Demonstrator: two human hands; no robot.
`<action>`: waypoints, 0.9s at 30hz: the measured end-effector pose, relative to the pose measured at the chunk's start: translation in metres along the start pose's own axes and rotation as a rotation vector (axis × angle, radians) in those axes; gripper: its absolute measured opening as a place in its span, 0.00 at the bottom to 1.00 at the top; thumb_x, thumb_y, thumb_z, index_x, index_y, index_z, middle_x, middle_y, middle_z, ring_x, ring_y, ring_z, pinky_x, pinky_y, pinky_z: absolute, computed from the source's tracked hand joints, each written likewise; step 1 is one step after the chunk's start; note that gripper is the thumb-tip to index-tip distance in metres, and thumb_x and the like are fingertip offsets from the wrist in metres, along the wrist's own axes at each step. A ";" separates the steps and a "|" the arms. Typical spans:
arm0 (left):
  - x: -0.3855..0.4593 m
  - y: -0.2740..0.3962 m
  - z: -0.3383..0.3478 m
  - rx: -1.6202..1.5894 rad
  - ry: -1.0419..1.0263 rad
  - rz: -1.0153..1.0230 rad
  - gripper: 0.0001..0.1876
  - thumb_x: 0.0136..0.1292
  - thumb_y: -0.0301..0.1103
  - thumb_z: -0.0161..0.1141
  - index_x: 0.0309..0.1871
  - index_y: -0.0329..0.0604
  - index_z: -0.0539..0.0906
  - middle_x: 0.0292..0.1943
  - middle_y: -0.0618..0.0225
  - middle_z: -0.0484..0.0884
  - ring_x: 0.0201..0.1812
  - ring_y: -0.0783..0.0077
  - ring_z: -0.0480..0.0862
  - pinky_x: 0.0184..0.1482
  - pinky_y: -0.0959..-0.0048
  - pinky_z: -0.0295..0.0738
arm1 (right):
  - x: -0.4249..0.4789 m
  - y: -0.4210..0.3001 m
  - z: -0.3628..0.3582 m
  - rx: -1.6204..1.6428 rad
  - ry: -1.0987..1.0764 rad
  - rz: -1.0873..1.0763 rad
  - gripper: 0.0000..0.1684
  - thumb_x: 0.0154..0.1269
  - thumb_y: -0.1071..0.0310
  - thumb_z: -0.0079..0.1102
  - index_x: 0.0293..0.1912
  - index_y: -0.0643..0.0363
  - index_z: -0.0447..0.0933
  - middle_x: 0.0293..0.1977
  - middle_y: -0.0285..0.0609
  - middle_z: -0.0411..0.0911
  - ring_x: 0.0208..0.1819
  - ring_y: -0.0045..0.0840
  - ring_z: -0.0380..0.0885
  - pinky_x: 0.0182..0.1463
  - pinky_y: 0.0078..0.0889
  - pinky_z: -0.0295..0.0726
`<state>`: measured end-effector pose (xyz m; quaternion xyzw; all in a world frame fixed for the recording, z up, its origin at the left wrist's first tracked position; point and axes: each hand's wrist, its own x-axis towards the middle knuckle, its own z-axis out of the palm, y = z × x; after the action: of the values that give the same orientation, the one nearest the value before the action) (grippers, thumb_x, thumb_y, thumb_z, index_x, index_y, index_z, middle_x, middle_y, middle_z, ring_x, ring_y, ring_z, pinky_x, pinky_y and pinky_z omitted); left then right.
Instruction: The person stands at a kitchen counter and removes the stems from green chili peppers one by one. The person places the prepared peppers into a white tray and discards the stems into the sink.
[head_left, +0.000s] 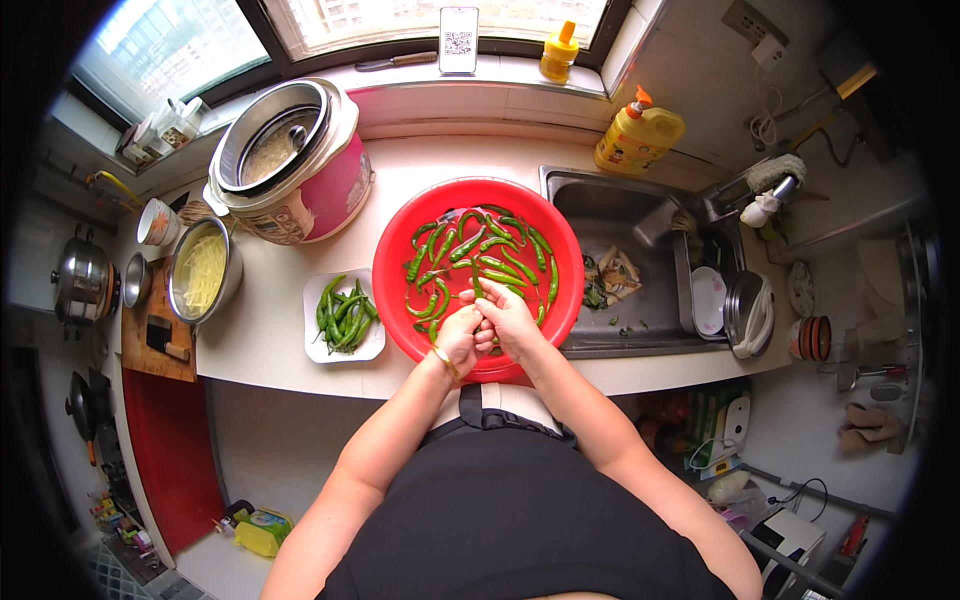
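Note:
My left hand (459, 339) and my right hand (507, 315) meet over the near part of a red plastic basin (568, 300). Between their fingers they grip one green chili pepper (476, 276), its tip pointing away from me; the lower end is hidden by the fingers. Many more green chili peppers (469, 244) float in water in the basin, spread across its surface. Left of the basin, a white square plate (315, 351) carries a small pile of green chili peppers (346, 319). A yellow bracelet circles my left wrist.
The stainless steel sink (649, 337) at right holds vegetable scraps (616, 271). A pink rice cooker (337, 180) stands back left, near a metal bowl of pale shreds (202, 277). A cleaver (166, 339) lies on a wooden board (139, 349). A phone (459, 41) leans at the window.

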<state>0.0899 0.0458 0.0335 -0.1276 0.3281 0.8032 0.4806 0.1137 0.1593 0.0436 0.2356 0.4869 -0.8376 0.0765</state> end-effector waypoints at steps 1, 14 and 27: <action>0.001 0.003 -0.003 -0.037 -0.036 -0.014 0.04 0.66 0.31 0.44 0.40 0.46 0.69 0.24 0.76 0.68 0.21 0.85 0.64 0.21 0.85 0.60 | -0.005 -0.004 0.005 0.046 -0.006 0.017 0.18 0.64 0.72 0.48 0.54 0.63 0.64 0.35 0.40 0.77 0.18 0.11 0.69 0.18 0.08 0.66; 0.037 0.005 -0.042 0.218 0.379 0.028 0.09 0.69 0.35 0.41 0.48 0.46 0.68 0.26 0.69 0.72 0.20 0.78 0.69 0.23 0.80 0.69 | 0.048 0.038 -0.054 0.029 0.347 0.060 0.18 0.69 0.63 0.41 0.53 0.63 0.66 0.42 0.45 0.76 0.42 0.26 0.76 0.45 0.26 0.74; 0.052 0.006 -0.036 0.388 0.527 0.066 0.13 0.65 0.49 0.47 0.34 0.50 0.68 0.19 0.75 0.71 0.15 0.81 0.68 0.15 0.84 0.65 | 0.026 0.012 -0.018 -0.313 0.158 -0.145 0.12 0.62 0.72 0.47 0.45 0.63 0.72 0.36 0.39 0.77 0.32 0.19 0.76 0.36 0.21 0.75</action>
<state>0.0547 0.0564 -0.0178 -0.2262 0.5921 0.6802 0.3683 0.1013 0.1714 0.0145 0.2502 0.6315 -0.7338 0.0130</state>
